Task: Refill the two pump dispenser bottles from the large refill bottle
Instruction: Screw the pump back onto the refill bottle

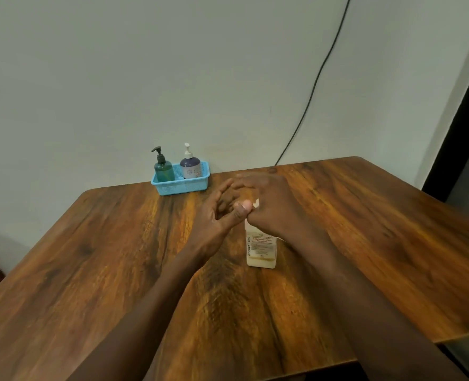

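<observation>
The large refill bottle (pixel 260 250), off-white with a printed label, stands upright in the middle of the wooden table (pixel 90 257). My right hand (pixel 270 206) is draped over its top and closed on it, hiding the cap. Just left of the bottle's top is my left hand (pixel 216 215), fingers spread, thumb tip against the right hand. At the back, a green pump bottle (pixel 163 170) with a dark pump and a purple-grey pump bottle (pixel 191 166) with a white pump stand side by side in a blue basket (pixel 181 187).
The blue basket sits at the table's far edge against the pale wall. A black cable (pixel 311 92) hangs down the wall behind the table's back right part. The table's right edge drops off beside a dark doorway (pixel 464 149).
</observation>
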The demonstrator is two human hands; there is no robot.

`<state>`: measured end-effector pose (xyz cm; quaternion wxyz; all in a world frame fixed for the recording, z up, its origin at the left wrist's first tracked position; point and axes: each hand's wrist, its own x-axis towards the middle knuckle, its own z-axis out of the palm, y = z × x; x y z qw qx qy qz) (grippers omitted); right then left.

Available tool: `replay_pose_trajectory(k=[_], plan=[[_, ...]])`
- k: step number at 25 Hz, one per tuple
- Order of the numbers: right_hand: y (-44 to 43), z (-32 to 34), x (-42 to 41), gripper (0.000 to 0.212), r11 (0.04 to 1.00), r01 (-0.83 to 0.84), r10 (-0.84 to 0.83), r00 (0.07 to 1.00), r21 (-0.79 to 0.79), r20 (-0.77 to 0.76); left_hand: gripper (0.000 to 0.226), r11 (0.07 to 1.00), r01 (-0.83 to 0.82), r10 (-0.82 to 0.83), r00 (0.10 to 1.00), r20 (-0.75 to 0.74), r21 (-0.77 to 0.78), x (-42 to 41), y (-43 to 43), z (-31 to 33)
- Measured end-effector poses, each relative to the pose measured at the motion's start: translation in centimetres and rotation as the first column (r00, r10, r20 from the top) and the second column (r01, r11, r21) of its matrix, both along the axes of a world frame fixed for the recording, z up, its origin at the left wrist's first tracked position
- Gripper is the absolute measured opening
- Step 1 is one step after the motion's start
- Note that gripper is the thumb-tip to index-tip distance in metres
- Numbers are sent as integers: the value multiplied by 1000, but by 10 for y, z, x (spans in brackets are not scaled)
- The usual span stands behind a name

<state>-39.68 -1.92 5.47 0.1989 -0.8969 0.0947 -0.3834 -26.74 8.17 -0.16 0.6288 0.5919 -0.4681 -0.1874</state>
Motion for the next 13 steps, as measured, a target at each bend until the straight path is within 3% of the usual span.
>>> replay_pose_trajectory(k=[4,9,11,13], plan=[[-38,-20,-20,13,978,193,-190,981,75,-48,101,978,64,-77,995,56,200,-9,-21,-18],[-68,-43,-33,23,945,303,-278,942,120,-190,108,966,-42,-5,983,182,257,-12,-36,-35],[-77,-56,-37,17,894,444,-393,844,64,-365,108,969,-71,25,981,194,235,-12,-37,-35],[-82,-68,-42,25,831,556,-462,710,20,-532,105,975,-93,46,973,226,200,-12,-35,-36]])
